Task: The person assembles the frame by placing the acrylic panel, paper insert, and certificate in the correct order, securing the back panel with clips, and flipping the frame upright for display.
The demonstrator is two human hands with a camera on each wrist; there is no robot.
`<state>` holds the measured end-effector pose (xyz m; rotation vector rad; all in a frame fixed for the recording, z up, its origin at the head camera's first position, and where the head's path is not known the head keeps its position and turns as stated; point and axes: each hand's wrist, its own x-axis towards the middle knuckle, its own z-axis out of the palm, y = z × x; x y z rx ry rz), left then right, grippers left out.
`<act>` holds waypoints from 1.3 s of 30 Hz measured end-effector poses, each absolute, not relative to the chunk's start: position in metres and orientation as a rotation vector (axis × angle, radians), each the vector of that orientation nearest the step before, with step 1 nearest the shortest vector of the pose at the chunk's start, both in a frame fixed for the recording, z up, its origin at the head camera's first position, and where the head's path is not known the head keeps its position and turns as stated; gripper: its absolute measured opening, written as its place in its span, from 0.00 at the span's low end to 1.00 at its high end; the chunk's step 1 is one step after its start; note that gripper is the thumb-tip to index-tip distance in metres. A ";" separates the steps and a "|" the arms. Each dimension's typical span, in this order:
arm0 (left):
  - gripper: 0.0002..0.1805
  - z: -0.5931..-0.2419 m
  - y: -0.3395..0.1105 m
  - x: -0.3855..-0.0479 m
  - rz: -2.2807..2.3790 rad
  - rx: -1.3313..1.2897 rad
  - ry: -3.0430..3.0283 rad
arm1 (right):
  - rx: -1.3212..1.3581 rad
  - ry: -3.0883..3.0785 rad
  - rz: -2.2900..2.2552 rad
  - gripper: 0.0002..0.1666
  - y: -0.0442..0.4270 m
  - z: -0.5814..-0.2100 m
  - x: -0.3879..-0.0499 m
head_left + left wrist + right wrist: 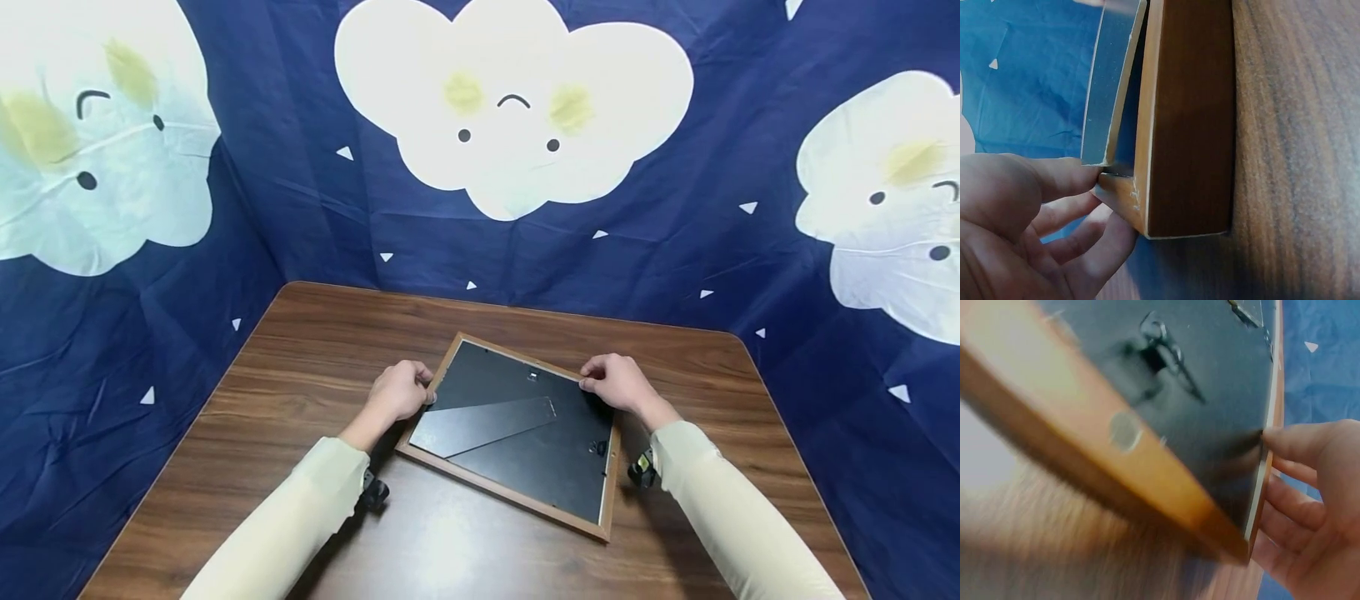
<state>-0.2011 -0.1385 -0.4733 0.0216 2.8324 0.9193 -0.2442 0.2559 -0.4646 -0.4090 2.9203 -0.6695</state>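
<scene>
A picture frame (504, 490) with a brown wooden border lies on the table, its black back facing up. A stand leg (480, 425) lies across that back. At the frame's left side, my left hand (399, 390) grips the edge; the thumb (1066, 177) touches a pale-edged panel (1110, 81), and a gap shows between panel and wood. My right hand (617, 381) pinches the far right edge near a corner, thumb (1300, 442) on top and fingers below. What the frame's front holds is hidden.
Beneath everything is a wood-grain table (330, 350) with rounded far corners. Blue cloth (315, 192) printed with white clouds hangs behind and at both sides. Metal hardware (1163, 347) stands out from the frame's back. Dark wrist devices (372, 492) sit at both cuffs.
</scene>
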 end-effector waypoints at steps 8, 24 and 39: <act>0.17 -0.474 -0.140 -0.202 0.921 0.005 2.817 | -0.320 2.970 -0.667 0.10 0.279 -0.464 -0.224; 0.16 -0.467 -0.138 -0.201 0.948 -0.054 2.760 | 0.065 2.806 -1.108 0.20 0.292 -0.470 -0.212; 0.13 -0.465 -0.129 -0.192 1.071 -0.142 2.624 | 0.106 2.838 -1.078 0.20 0.289 -0.467 -0.236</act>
